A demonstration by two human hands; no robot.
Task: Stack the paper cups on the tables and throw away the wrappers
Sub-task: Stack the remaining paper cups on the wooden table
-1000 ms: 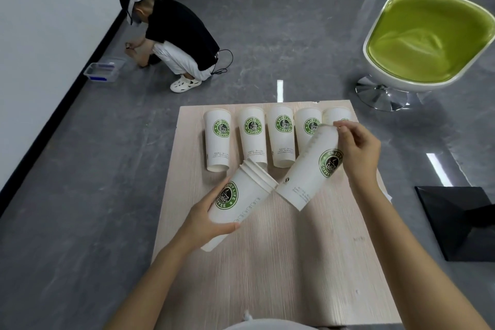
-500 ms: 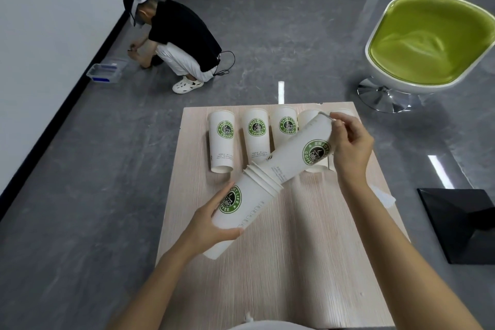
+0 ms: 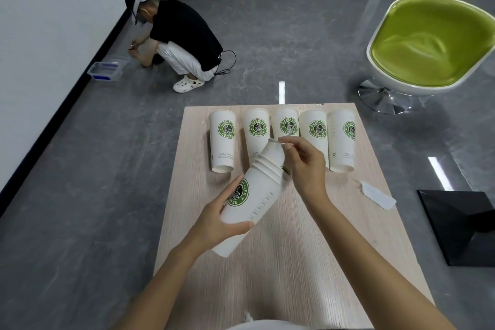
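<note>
Pushed nearly home since before, the cup [image 3: 270, 155] is pinched at its base by the right grip [image 3: 305, 166]; the stack [image 3: 257, 203], clasped by the left grip [image 3: 217, 222], slants toward it above the tabletop [image 3: 294, 262].

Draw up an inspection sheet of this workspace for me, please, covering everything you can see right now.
Surface: light wooden table, grain visible.
Job's things: five loose cups in a row along the far edge; cup stack held tilted above the table; top cup pushed almost fully in; white wrapper near the right edge.
Clutter: nothing seen.
Hands: left hand grips the cup stack; right hand holds the top cup's narrow end.
Cables: black cable trails behind the crouching person.
Surroundings: clear box, green chair, black floor stand, grey floor.
</note>
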